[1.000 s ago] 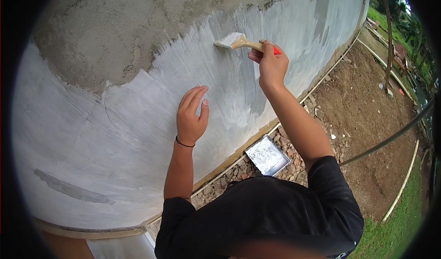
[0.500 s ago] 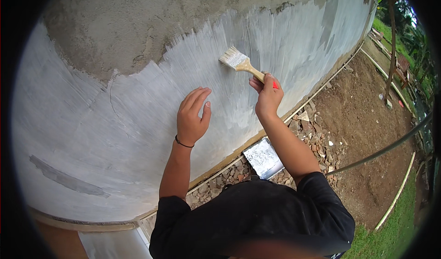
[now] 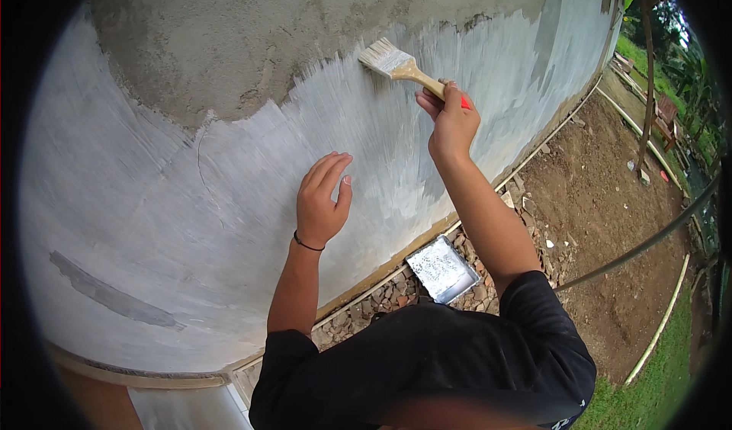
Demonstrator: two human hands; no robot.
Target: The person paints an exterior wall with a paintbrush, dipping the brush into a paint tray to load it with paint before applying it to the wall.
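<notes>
One flat paintbrush (image 3: 402, 65), held in our right hand (image 3: 454, 125), slants up-left, frame's upper centre; our left hand (image 3: 320, 205), empty, thumb apart, farther below.

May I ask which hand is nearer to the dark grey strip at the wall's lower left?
Left. The left hand is above and to the right of the dark grey strip; the right hand, holding the paintbrush, is higher and farther right in the view.

wooden paintbrush (image 3: 407, 68) (red handle end), slanted, pale bristles up-left, by part-whitened wall (image 3: 252, 163).
</notes>
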